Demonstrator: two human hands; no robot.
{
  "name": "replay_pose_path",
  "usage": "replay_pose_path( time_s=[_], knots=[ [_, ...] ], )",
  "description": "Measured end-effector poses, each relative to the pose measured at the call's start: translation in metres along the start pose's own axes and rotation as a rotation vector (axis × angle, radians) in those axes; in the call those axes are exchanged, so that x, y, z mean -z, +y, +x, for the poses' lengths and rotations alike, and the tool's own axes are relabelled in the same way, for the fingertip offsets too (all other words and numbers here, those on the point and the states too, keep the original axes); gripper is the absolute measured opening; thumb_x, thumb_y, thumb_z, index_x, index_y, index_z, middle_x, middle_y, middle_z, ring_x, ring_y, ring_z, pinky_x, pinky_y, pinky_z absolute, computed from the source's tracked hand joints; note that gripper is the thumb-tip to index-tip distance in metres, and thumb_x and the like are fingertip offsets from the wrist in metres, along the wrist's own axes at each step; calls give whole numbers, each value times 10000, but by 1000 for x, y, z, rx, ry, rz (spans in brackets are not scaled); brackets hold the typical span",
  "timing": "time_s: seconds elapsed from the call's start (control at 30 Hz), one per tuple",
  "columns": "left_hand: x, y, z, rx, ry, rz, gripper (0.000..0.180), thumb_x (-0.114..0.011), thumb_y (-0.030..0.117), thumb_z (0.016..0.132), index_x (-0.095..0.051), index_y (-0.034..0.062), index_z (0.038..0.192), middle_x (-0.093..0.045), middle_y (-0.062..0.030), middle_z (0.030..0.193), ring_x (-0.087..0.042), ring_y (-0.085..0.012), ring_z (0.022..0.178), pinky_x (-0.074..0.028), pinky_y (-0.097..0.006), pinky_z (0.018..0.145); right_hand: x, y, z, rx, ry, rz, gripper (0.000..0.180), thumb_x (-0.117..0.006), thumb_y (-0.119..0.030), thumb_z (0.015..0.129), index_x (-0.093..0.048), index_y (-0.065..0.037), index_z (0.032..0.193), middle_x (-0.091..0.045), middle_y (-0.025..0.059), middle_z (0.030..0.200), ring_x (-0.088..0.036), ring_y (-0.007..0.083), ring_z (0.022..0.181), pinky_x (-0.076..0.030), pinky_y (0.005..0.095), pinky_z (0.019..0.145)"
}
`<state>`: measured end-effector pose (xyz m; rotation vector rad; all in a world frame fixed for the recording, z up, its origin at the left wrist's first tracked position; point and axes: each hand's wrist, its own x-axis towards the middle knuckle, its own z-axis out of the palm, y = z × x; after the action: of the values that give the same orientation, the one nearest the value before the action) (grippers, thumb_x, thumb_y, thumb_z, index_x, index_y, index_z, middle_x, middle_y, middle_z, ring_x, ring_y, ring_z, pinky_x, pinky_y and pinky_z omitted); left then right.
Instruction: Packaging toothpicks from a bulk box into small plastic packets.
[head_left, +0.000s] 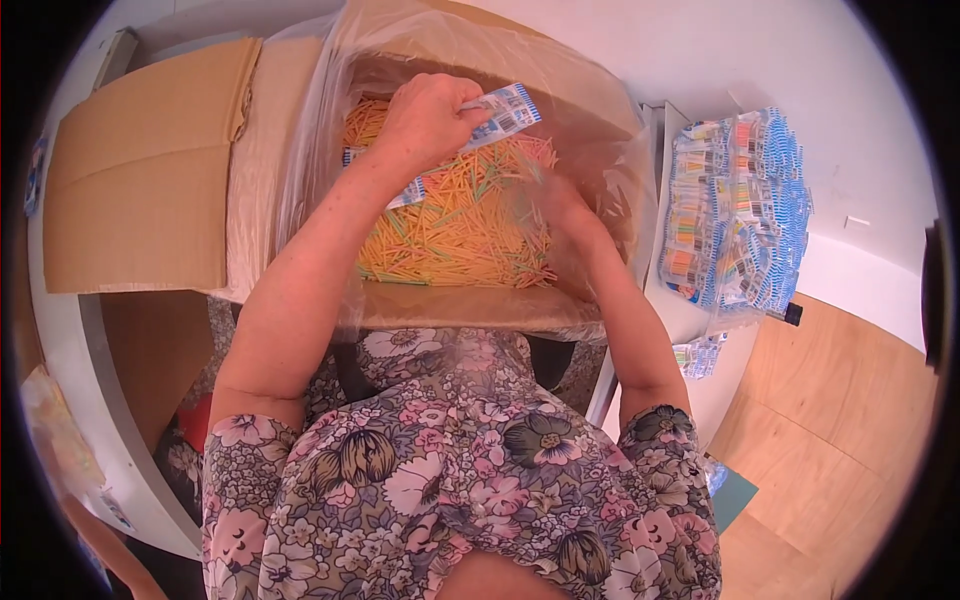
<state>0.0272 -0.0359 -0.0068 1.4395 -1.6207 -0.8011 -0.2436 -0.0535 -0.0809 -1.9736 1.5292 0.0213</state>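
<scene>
My left hand is closed on a small printed plastic packet with blue-and-white striped ends, held over the box. Below lie many thin sticks in yellow, orange, green and pink, heaped inside a cardboard box lined with clear plastic film. My right hand is low over the right side of the heap, its fingers smeared by motion. Whether it holds any sticks cannot be made out. Another printed packet lies on the sticks, partly hidden behind my left forearm.
Right of the box sits a large stack of filled packets, with coloured sticks showing through. A brown cardboard flap spreads to the left. At the lower left edge another person's arm shows. Wooden flooring lies at the right.
</scene>
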Motion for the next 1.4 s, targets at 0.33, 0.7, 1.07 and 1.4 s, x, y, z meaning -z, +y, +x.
replay_pose_path(
  time_s=[0.33, 0.7, 1.07, 1.4],
  knots=[
    [-2, -6, 2, 43, 20, -24, 152, -653, 145, 784, -645, 0, 829, -594, -154, 653, -540, -225, 544, -431, -327, 554, 7, -27, 51, -334, 50, 1335, 230, -437, -99, 948, -523, 8, 1132, -621, 168, 906, -608, 227, 718, -522, 352, 551],
    [3, -5, 1, 111, 10, -76, 153, -658, 197, 770, -663, 55, 825, -608, -162, 678, -592, -332, 639, -454, -410, 597, 2, -47, 44, -396, 4, 1524, 73, -490, -33, 915, -543, -15, 962, -574, 109, 838, -562, 200, 699, -529, 381, 581],
    [4, -4, 1, 107, -13, -54, 173, -646, 145, 801, -651, -12, 873, -609, -130, 646, -534, -152, 561, -440, -312, 566, 3, -51, 43, -321, -45, 1746, 70, -476, -80, 928, -512, -39, 971, -543, 49, 777, -504, 147, 648, -426, 290, 516],
    [4, -3, 2, 134, -44, -67, 168, -646, 143, 807, -661, -12, 868, -610, -80, 619, -518, -104, 545, -437, -292, 527, 4, -31, 42, -372, -145, 1650, 131, -521, -166, 935, -514, -66, 849, -459, 5, 605, -396, 97, 459, -289, 231, 381]
  ],
)
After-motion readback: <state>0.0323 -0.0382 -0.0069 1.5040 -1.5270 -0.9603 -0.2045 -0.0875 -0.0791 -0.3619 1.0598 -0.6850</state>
